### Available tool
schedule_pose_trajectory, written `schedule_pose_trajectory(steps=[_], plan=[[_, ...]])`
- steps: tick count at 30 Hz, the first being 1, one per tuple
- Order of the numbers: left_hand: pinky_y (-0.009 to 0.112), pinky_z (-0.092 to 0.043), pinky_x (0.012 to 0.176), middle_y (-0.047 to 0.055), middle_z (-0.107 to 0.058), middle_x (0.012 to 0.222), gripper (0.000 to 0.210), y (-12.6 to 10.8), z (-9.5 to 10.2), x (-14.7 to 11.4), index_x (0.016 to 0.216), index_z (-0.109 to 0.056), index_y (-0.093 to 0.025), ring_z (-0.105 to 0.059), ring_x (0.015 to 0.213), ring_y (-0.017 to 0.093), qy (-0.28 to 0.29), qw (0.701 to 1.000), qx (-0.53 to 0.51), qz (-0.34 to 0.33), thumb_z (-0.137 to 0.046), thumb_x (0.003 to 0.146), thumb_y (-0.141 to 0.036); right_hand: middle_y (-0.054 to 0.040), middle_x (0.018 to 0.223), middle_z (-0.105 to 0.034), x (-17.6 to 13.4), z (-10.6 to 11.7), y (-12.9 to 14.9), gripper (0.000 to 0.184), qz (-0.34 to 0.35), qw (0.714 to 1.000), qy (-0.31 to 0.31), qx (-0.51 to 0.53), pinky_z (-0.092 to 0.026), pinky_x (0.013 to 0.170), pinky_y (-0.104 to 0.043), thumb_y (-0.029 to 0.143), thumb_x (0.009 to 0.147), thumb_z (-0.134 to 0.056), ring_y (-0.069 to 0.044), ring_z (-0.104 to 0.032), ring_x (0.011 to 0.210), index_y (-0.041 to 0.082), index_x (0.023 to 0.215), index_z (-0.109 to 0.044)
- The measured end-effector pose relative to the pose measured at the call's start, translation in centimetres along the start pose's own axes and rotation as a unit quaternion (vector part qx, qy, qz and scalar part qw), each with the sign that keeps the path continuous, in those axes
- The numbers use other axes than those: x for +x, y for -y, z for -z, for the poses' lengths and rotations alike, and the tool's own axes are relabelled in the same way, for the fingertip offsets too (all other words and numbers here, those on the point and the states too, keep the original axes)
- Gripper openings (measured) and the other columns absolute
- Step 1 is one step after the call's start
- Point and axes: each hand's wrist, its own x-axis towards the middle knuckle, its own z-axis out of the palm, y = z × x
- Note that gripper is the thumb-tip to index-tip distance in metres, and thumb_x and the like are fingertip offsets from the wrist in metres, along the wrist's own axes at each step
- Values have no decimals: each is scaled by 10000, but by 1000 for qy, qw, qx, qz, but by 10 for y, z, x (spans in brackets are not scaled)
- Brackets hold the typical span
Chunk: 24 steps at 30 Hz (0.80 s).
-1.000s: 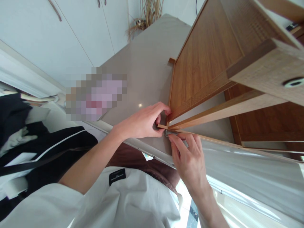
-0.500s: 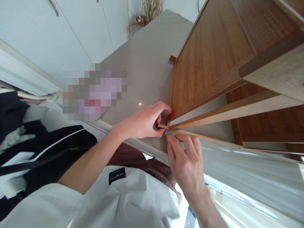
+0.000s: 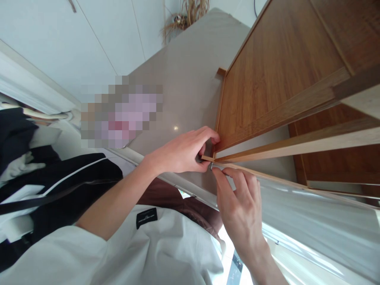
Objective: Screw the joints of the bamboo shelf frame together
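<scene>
At the near corner of the wooden cabinet point(image 3: 267, 75), the left hand point(image 3: 181, 152) is curling its fingers and thumb around the end of a thin wooden strip point(image 3: 208, 158), pinching it closed. Just below, the right hand point(image 3: 240, 206) is pressing thumb and forefinger together on one small metal piece point(image 3: 212, 166) sitting against that same corner; what kind of fitting it is cannot be told. Two pale wooden rails point(image 3: 297, 142) are running rightward from the corner, one above the other. The cabinet is lying on a beige surface point(image 3: 184, 91). One bunch of dried grass point(image 3: 187, 16) is standing at the far end, beside white cupboard doors point(image 3: 89, 39).
</scene>
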Motion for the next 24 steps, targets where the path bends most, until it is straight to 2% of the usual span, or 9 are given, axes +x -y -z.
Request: schedule_pose_trajectory(steps=[8,16,24], plan=[[279,-428,690,-21,-586,893,449,0,-1,0,1182,-489,-232,-576,784,151,0,1000,1,2,-674,774,-203,-107,995,-688,5,0,0,252,-17,1000,-1,6,-442,822,-391,44,905,-620,-247,-541,905,138,1121,-710],[283,-429,696,-24,-587,872,458,-1,0,0,1181,-493,-231,-571,784,156,-3,1000,10,2,-669,759,-193,-55,976,-716,-5,-15,-9,130,-84,991,-26,103,-472,903,-389,140,944,-636,-210,-606,924,184,1042,-710],[285,-440,709,-22,-596,904,451,0,-1,-1,1173,-490,-234,-582,790,150,-7,1000,8,-2,-664,759,-190,-63,1019,-697,-9,-20,-14,183,-81,988,-35,130,-501,908,-397,146,960,-613,-209,-598,946,202,1115,-693]])
